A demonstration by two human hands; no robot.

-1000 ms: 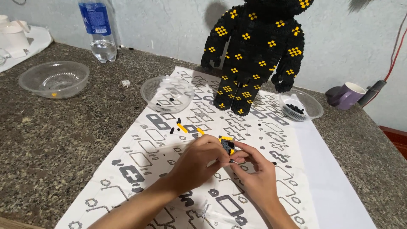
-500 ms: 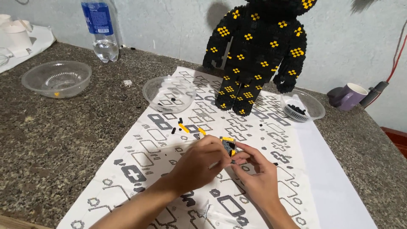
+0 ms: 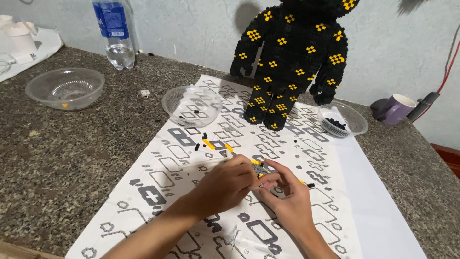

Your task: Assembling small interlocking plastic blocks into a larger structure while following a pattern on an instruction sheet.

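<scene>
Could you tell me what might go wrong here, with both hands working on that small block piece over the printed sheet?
1. The small yellow and black piece is pinched only at the fingertips of the left hand and right hand, so it could slip and scatter.
2. Loose blocks lie close by on the printed sheet; a forearm might sweep them away.
3. The tall black figure stands just behind; a knock could topple it.

The surface (image 3: 57, 144) looks like speckled polished stone, faintly glossy. A matt paper sheet (image 3: 364, 211) with printed diagrams covers it. The bowls (image 3: 64, 88) and bottle (image 3: 115, 33) are clear, shiny plastic. The block figure (image 3: 292, 62) is studded black-and-yellow plastic with a dull sheen.
</scene>
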